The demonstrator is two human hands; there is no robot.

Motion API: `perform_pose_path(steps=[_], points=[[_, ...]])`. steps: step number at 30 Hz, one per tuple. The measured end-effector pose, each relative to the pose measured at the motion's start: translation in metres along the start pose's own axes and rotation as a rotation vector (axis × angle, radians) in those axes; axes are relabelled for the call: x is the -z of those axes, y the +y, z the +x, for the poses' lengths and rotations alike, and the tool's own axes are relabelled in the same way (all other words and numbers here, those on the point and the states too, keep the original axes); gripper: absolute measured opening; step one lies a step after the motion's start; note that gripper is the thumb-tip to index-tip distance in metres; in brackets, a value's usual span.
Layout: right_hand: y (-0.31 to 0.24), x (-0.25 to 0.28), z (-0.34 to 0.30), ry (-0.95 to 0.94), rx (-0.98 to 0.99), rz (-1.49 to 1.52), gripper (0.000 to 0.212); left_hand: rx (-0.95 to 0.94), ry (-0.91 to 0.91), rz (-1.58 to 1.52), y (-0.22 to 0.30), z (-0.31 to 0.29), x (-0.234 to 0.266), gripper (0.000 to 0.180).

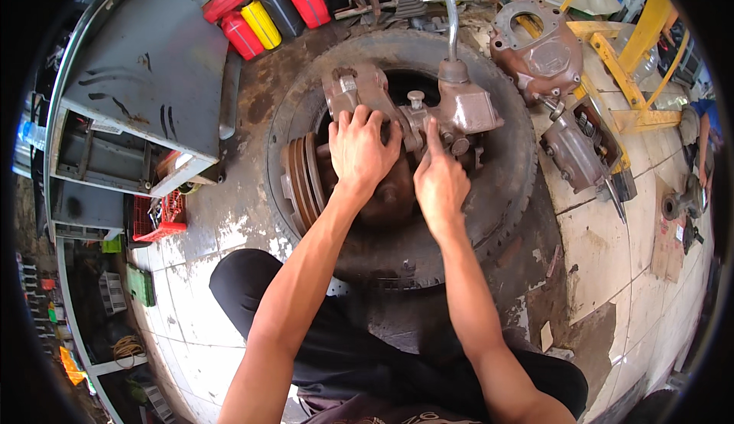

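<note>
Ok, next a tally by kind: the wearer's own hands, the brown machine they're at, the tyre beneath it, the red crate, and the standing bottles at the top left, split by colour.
Left hand and right hand: 2
Brown machine: 1
Tyre: 1
Red crate: 1
Red bottles: 2
Yellow bottle: 1
Black bottle: 1
Total: 9

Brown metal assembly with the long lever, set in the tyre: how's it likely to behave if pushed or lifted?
Probably heavy for its size: the brown metal assembly looks like bulky castings. It seems unlikely to roll, sitting in the black rubber tyre. Lifted, it may swing off balance, since the long grey metal lever juts out.
</note>
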State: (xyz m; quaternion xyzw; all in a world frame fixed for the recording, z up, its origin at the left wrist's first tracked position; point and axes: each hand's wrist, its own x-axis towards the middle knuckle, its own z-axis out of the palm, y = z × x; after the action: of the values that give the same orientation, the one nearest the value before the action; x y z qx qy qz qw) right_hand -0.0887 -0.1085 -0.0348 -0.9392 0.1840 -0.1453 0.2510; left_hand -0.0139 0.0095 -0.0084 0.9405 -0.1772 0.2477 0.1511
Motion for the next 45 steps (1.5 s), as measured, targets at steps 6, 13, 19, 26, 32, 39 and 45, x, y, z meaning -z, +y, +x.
perform_pose_path(steps=[6,13,19,26,32,39,45], points=[[0.009,0.03,-0.027,-0.357,-0.033,-0.081,0.044,0.016,-0.002,-0.013,-0.006,0.001,0.002,0.026],[0.017,0.044,0.002,-0.084,0.03,0.254,0.031,-0.015,0.032,0.005,-0.006,0.001,-0.002,0.029],[0.023,0.034,0.001,0.054,0.111,0.44,0.034,-0.004,0.021,0.03,-0.005,0.0,-0.004,0.031],[0.029,0.032,-0.021,-0.399,0.13,-0.026,0.028,0.001,-0.003,0.047,-0.008,0.0,-0.003,0.034],[0.025,0.051,-0.007,-0.163,0.11,0.219,0.03,0.009,-0.018,0.068,-0.007,-0.003,-0.002,0.034],[0.029,0.021,-0.017,-0.344,0.114,0.103,0.034,0.003,-0.026,0.059,-0.004,-0.001,-0.004,0.032],[0.039,0.05,-0.015,-0.704,0.116,0.022,0.032,-0.054,0.021,-0.094,-0.014,-0.001,-0.005,0.027]])
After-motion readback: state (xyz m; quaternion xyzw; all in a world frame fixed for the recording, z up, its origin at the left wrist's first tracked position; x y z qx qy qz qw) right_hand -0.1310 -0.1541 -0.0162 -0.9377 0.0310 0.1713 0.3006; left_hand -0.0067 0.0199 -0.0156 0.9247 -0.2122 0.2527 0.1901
